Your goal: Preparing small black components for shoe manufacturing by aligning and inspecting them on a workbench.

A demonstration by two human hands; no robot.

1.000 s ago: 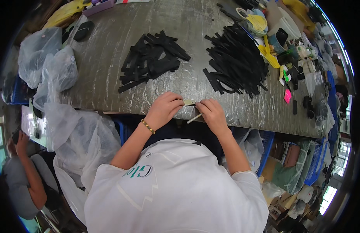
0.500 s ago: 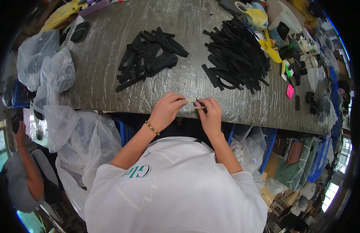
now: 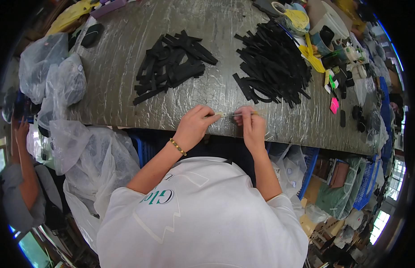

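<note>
Near the front edge of the table, my left hand (image 3: 196,123) pinches a small pale yellowish piece (image 3: 221,114) between thumb and fingertips. My right hand (image 3: 252,125) is closed on a thin, pen-like stick (image 3: 236,115). Its tip points left and meets or nearly meets the pale piece; the exact contact is too small to tell. Beyond my hands lie two heaps of black strips: a smaller heap (image 3: 171,67) ahead of my left hand and a denser heap (image 3: 274,64) ahead of my right. Neither hand touches them.
The table (image 3: 113,67) has a wrinkled, shiny covering. Clear plastic bags (image 3: 66,82) stand at its left side. Cups and tools (image 3: 332,44) crowd the far right, near a pink tag (image 3: 334,106). Blue crates (image 3: 368,183) sit below the right edge. Another person's arm (image 3: 26,156) shows at far left.
My right hand has moved slightly right and turned, with the stick now pointing at the pale piece. My left hand has barely moved. The other person's arm at far left has shifted.
</note>
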